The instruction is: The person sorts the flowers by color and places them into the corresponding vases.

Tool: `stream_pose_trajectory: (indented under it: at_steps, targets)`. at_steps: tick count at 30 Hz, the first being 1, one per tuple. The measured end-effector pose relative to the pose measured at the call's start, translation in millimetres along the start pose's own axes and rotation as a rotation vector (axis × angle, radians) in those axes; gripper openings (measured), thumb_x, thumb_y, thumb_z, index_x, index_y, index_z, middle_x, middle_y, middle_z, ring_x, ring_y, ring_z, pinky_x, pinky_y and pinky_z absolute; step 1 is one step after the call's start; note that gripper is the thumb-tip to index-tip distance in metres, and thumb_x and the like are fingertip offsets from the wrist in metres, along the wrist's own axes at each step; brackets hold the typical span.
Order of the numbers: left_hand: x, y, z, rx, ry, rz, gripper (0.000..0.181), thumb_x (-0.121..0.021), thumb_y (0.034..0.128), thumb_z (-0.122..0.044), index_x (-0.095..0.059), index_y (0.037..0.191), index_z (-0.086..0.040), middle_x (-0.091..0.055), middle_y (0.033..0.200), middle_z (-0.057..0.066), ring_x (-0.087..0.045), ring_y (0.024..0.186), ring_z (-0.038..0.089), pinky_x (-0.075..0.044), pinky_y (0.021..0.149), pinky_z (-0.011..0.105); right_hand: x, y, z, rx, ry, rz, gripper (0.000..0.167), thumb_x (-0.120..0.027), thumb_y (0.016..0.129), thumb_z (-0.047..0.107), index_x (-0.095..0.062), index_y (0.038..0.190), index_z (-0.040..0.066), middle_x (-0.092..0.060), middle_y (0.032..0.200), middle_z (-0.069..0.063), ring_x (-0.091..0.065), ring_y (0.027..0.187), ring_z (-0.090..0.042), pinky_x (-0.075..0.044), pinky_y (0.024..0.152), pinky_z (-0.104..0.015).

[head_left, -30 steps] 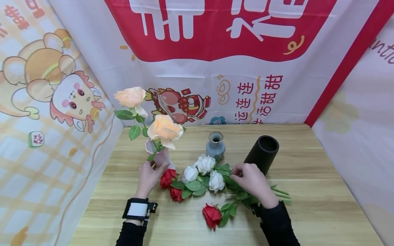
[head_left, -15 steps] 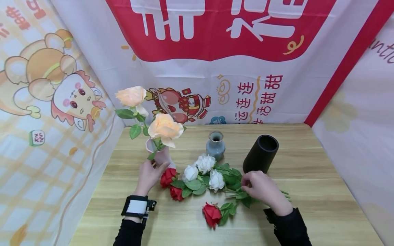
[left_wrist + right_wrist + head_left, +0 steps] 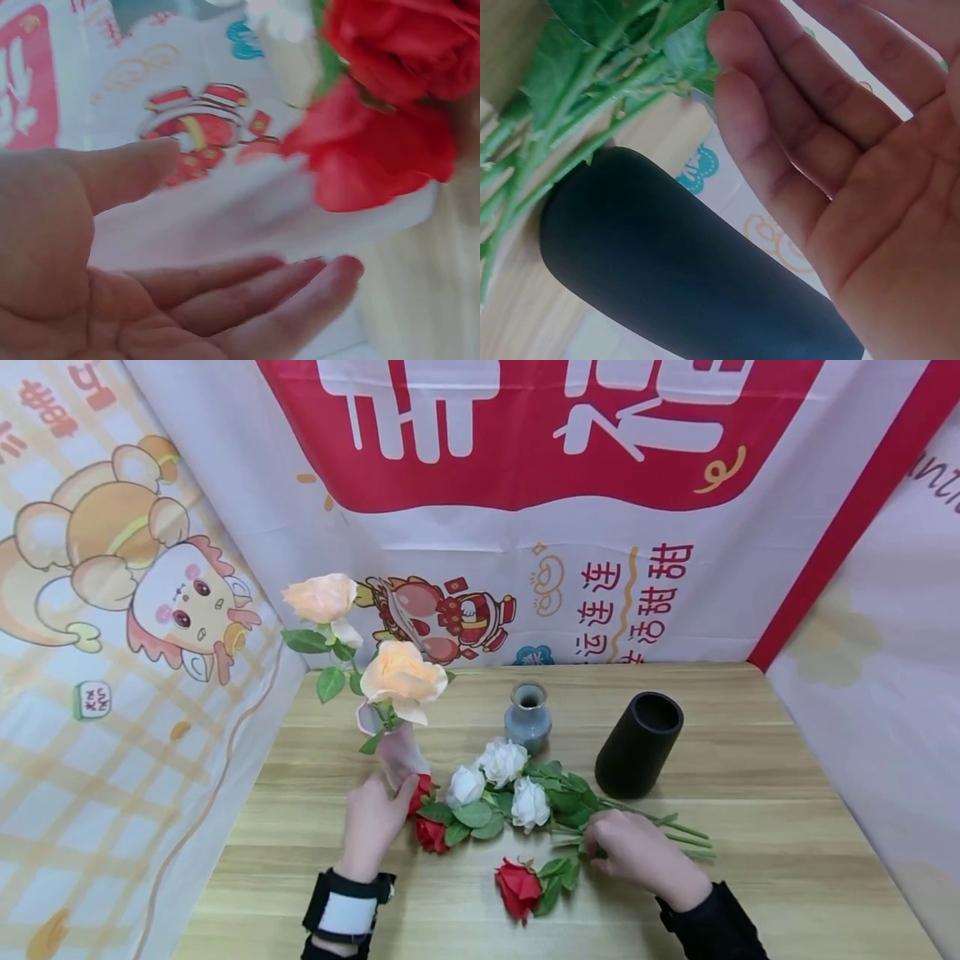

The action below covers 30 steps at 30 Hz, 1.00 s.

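My left hand [image 3: 377,818] lies by the foot of the pink vase [image 3: 401,752], which holds two peach roses [image 3: 403,677]. Its thumb and fingers are spread apart in the left wrist view, near a red rose [image 3: 382,150], and grip nothing. My right hand [image 3: 637,852] is down at the green stems [image 3: 686,835], its fingertips at the leaves behind the front red rose [image 3: 519,889]. Bent fingers [image 3: 750,135] touch or nearly touch greenery in the right wrist view; whether they pinch a stem is hidden. White roses [image 3: 531,803] lie to its left.
A black vase [image 3: 637,747] stands behind my right hand, and a small blue-grey vase [image 3: 528,718] stands at the back middle. Another red rose [image 3: 432,835] lies right of my left hand. Printed cloth [image 3: 465,527] hangs behind the wooden table [image 3: 780,860].
My right hand has moved right and then nearer to me, down to the stems. My left hand has slid slightly back from the pink vase. The flowers lie essentially as before.
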State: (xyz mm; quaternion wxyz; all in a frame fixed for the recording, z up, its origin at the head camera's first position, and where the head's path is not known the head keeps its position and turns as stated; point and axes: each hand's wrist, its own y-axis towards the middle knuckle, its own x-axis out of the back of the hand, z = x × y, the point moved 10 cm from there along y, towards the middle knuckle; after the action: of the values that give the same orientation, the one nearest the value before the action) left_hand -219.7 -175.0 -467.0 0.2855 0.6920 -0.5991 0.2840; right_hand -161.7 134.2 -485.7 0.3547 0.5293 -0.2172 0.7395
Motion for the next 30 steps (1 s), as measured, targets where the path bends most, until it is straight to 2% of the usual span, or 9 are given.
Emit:
stream_pose_trajectory:
  at_steps: [2, 3, 5, 8, 10, 14, 19, 27, 30]
  targets:
    - [-1.3, -9.0, -12.8, -0.019, 0.005, 0.023, 0.028, -0.065, 0.0969, -0.025, -0.06, 0.082, -0.001, -0.042, 0.054, 0.001, -0.041, 0.043, 0.013, -0.033, 0.04, 0.028, -3, -1.7, 1, 0.002, -0.003, -0.007, 0.022, -0.08, 0.066, 0.003, -0.065, 0.064, 0.019, -0.055, 0.073, 0.013, -0.05, 0.064, -0.004, -0.043, 0.052, -0.025]
    - [-1.8, -12.1, -20.5, -0.045, -0.001, 0.026, 0.028, -0.066, 0.0966, -0.025, -0.062, 0.081, -0.002, -0.045, 0.055, 0.0, -0.044, 0.045, 0.012, -0.036, 0.042, 0.029, -4, -2.4, 1, 0.004, -0.006, -0.009, 0.024, -0.079, 0.066, 0.001, -0.064, 0.063, 0.02, -0.054, 0.072, 0.012, -0.049, 0.063, -0.004, -0.041, 0.051, -0.025]
    - [-5.4, -15.1, -35.0, -0.101, -0.032, 0.044, 0.025, -0.066, 0.0966, -0.026, -0.068, 0.092, -0.002, -0.058, 0.065, 0.003, -0.053, 0.052, 0.014, -0.046, 0.049, 0.031, -6, -3.0, 2, 0.004, -0.006, -0.016, 0.025, -0.076, 0.064, -0.001, -0.063, 0.061, 0.02, -0.053, 0.071, 0.011, -0.046, 0.06, -0.004, -0.039, 0.05, -0.025]
    - [-15.2, -13.8, -51.4, -0.172, -0.074, 0.081, 0.034, -0.065, 0.097, -0.029, -0.069, 0.107, 0.003, -0.07, 0.092, 0.015, -0.067, 0.077, 0.023, -0.055, 0.07, 0.039, -9, -2.2, 2, 0.002, -0.005, -0.023, 0.026, -0.073, 0.064, -0.005, -0.065, 0.062, 0.019, -0.054, 0.071, 0.01, -0.047, 0.06, -0.004, -0.04, 0.05, -0.024]
    - [-22.5, -11.2, -58.9, -0.201, -0.097, 0.106, 0.04, -0.064, 0.0975, -0.03, -0.067, 0.116, 0.005, -0.069, 0.107, 0.02, -0.068, 0.094, 0.029, -0.054, 0.081, 0.044, -11, -1.4, 2, -0.001, -0.011, -0.025, 0.024, -0.075, 0.066, -0.005, -0.068, 0.067, 0.018, -0.054, 0.072, 0.009, -0.049, 0.062, -0.005, -0.042, 0.05, -0.024]
    - [-32.1, -4.1, -71.9, -0.258, -0.099, 0.112, 0.04, -0.065, 0.0975, -0.031, -0.066, 0.119, 0.003, -0.067, 0.114, 0.02, -0.065, 0.104, 0.032, -0.052, 0.087, 0.045, -11, 1.2, 0, -0.02, -0.038, -0.059, 0.017, -0.08, 0.072, 0.003, -0.071, 0.077, 0.016, -0.056, 0.077, 0.008, -0.054, 0.067, -0.008, -0.046, 0.054, -0.026]
    - [-41.8, 8.7, -81.4, -0.293, -0.073, 0.117, 0.044, -0.061, 0.0989, -0.034, -0.063, 0.124, 0.002, -0.065, 0.119, 0.019, -0.063, 0.108, 0.031, -0.051, 0.089, 0.044, -12, 3.9, -9, -0.057, -0.073, -0.104, 0.013, -0.081, 0.076, 0.006, -0.072, 0.081, 0.014, -0.056, 0.079, 0.007, -0.056, 0.07, -0.009, -0.049, 0.058, -0.028]
    - [-70.3, 34.3, -83.0, -0.271, -0.097, 0.224, 0.052, -0.056, 0.1009, -0.038, -0.055, 0.135, 0.002, -0.059, 0.129, 0.019, -0.056, 0.118, 0.031, -0.047, 0.095, 0.044, -23, 3.9, -13, -0.047, -0.068, -0.053, 0.02, -0.08, 0.068, -0.002, -0.074, 0.08, 0.013, -0.058, 0.078, 0.004, -0.057, 0.072, -0.013, -0.05, 0.06, -0.031]
    - [-78.7, 43.3, -86.7, -0.291, -0.086, 0.251, 0.053, -0.056, 0.1011, -0.036, -0.052, 0.136, 0.003, -0.057, 0.131, 0.021, -0.056, 0.118, 0.031, -0.047, 0.096, 0.042, -25, 3.7, -12, -0.039, -0.072, -0.048, 0.023, -0.078, 0.066, -0.005, -0.075, 0.077, 0.015, -0.057, 0.077, 0.006, -0.058, 0.073, -0.015, -0.051, 0.061, -0.033]
